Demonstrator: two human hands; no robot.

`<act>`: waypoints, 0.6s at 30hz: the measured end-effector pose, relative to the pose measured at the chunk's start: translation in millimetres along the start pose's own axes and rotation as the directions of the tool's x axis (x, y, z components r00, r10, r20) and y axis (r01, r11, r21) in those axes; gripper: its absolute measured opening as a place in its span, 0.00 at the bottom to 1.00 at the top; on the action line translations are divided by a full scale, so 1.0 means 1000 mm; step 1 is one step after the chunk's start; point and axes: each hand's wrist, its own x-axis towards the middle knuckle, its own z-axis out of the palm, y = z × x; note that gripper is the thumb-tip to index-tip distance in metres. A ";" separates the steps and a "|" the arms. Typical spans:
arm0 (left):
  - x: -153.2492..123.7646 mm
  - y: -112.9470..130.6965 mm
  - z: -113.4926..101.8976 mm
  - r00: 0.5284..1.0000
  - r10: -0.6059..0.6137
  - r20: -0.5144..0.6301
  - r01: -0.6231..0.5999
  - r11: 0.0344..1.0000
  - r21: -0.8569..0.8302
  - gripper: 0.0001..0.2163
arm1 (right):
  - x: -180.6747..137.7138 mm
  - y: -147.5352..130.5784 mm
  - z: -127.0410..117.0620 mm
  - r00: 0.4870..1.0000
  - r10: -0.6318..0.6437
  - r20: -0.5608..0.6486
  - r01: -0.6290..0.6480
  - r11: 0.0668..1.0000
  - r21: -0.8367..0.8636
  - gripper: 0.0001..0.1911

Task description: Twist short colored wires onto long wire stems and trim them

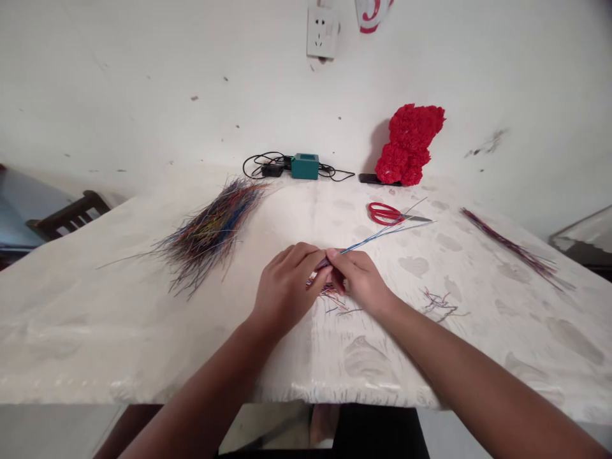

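Note:
My left hand (287, 284) and my right hand (361, 277) meet over the middle of the white table (119, 331), both pinched on a thin bunch of coloured wires (377, 237). The bunch runs from my fingertips up and to the right, its blue and white ends lying on the table near the red scissors (389, 213). Short wire offcuts (335, 299) lie under and between my hands. What exactly sits between the fingertips is hidden.
A big pile of multicoloured wires (210, 233) lies at the left. A finished wire bundle (511, 245) lies at the right, loose scraps (440, 303) nearer. At the wall stand a teal box (305, 166) with black cables, a red fluffy ornament (411, 143) and a socket (322, 30).

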 end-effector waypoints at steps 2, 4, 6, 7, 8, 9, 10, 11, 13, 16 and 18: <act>0.000 0.000 -0.001 0.999 0.020 -0.030 -0.019 0.999 0.042 0.05 | -0.001 -0.002 0.001 1.000 -0.001 -0.012 0.001 0.999 -0.042 0.32; 0.001 0.001 -0.001 0.998 0.030 -0.046 -0.026 0.997 0.072 0.04 | -0.002 -0.004 0.002 1.000 -0.002 -0.016 0.001 0.998 -0.063 0.32; 0.002 0.001 -0.002 0.998 0.037 -0.054 -0.033 0.995 0.089 0.03 | -0.002 -0.004 0.003 1.000 0.004 -0.021 -0.005 0.997 -0.072 0.32; 0.002 0.001 -0.002 0.998 0.040 -0.054 -0.035 0.995 0.092 0.03 | -0.003 -0.003 0.003 1.000 0.007 -0.024 -0.009 0.997 -0.079 0.31; 0.002 0.001 -0.002 0.998 0.043 -0.055 -0.037 0.995 0.093 0.03 | -0.003 -0.003 0.003 1.000 0.006 -0.028 -0.009 0.996 -0.092 0.31; 0.002 0.001 -0.001 0.998 0.042 -0.054 -0.037 0.995 0.092 0.04 | -0.003 -0.003 0.003 0.999 0.000 -0.033 -0.004 0.994 -0.112 0.30; 0.002 0.001 -0.001 0.998 0.038 -0.049 -0.034 0.996 0.088 0.04 | -0.003 -0.003 0.002 0.999 -0.009 -0.036 0.004 0.990 -0.138 0.29; 0.002 0.001 -0.001 0.999 0.031 -0.039 -0.028 0.996 0.082 0.05 | -0.003 -0.003 0.002 0.999 -0.018 -0.035 0.012 0.986 -0.166 0.29; 0.002 0.000 -0.001 1.000 0.020 -0.008 -0.020 0.997 0.074 0.06 | -0.002 -0.003 0.001 0.999 -0.027 -0.023 0.021 0.977 -0.212 0.28; 0.001 0.000 -0.002 0.999 0.010 0.031 -0.012 0.998 0.064 0.06 | -0.002 -0.002 -0.001 0.999 -0.042 0.008 0.042 0.960 -0.276 0.29; 0.000 0.000 -0.002 0.999 0.001 0.038 -0.003 0.999 0.053 0.06 | -0.002 0.000 -0.002 0.997 -0.071 0.026 0.075 0.942 -0.326 0.29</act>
